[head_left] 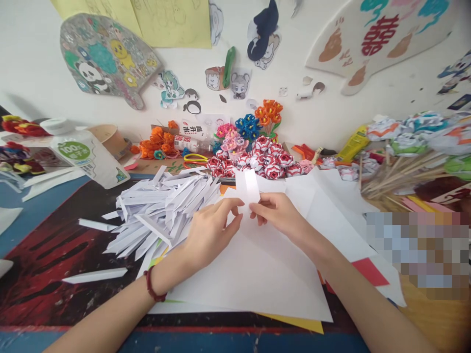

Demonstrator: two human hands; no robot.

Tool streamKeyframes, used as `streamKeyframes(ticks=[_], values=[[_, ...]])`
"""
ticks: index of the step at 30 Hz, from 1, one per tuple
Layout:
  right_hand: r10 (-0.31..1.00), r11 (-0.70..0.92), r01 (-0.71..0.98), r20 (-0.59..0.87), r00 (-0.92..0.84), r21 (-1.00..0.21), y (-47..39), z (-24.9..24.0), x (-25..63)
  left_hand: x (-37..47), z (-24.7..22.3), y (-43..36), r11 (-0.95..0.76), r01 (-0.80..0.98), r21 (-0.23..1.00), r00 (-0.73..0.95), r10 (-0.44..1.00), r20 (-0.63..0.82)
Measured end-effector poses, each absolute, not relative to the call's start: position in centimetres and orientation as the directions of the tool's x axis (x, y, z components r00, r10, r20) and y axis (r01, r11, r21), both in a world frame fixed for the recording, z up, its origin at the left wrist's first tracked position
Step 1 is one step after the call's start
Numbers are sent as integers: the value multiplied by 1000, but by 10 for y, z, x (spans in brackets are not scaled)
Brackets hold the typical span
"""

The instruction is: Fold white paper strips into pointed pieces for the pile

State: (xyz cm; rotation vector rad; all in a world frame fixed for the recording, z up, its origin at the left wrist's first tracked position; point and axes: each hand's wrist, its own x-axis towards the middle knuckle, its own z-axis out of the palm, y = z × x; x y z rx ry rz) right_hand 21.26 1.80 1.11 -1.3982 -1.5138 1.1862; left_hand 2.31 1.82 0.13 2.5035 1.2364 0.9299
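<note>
A narrow strip of white paper (pixel 248 184) stands up in front of me, with a crease along it. My right hand (pixel 274 210) pinches its lower end between thumb and fingers. Close beside it on the left is my left hand (pixel 217 220); its thumb and index finger are slightly apart, and I see nothing between them. Whether the index tip touches the strip I cannot tell. Under both hands lies a large white sheet of paper (pixel 253 274). To the left is a heap of folded white paper strips (pixel 165 206).
Red-and-white paper flowers (pixel 265 159) and a pair of yellow-handled scissors (pixel 196 158) lie behind the hands. A white bottle (pixel 88 152) leans at the left. Wooden sticks (pixel 401 166) stick out at the right. A red paper piece (pixel 370 272) lies by my right forearm.
</note>
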Motion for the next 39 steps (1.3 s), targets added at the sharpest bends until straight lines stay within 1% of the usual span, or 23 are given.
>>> streamKeyframes(ticks=[3, 14, 19, 23, 26, 30, 34, 39], values=[[989, -22, 294, -64, -132, -955, 19, 10, 213, 22, 0, 19, -645, 653, 397, 475, 757, 449], [985, -5, 269, -51, -166, -963, 16, 18, 212, 19, 2, 21, -700, 603, 383, 494, 704, 510], [984, 11, 268, -37, -173, -963, 15, 18, 212, 19, -2, 21, -733, 592, 336, 521, 666, 535], [984, -12, 275, -60, -168, -961, 16, 18, 212, 19, -3, 24, -746, 590, 310, 523, 645, 557], [982, -38, 227, -78, -172, -973, 16, 18, 213, 19, -2, 25, -767, 567, 300, 516, 614, 597], [963, -50, 118, -79, -256, -992, 15, 20, 217, 18, -1, 23, -803, 535, 260, 535, 561, 632], [949, -63, 92, -88, -302, -994, 13, 21, 217, 17, -1, 22, -844, 493, 213, 539, 488, 687], [953, -50, 65, -67, -297, -997, 16, 18, 217, 15, -1, 23, -853, 484, 193, 567, 474, 674]])
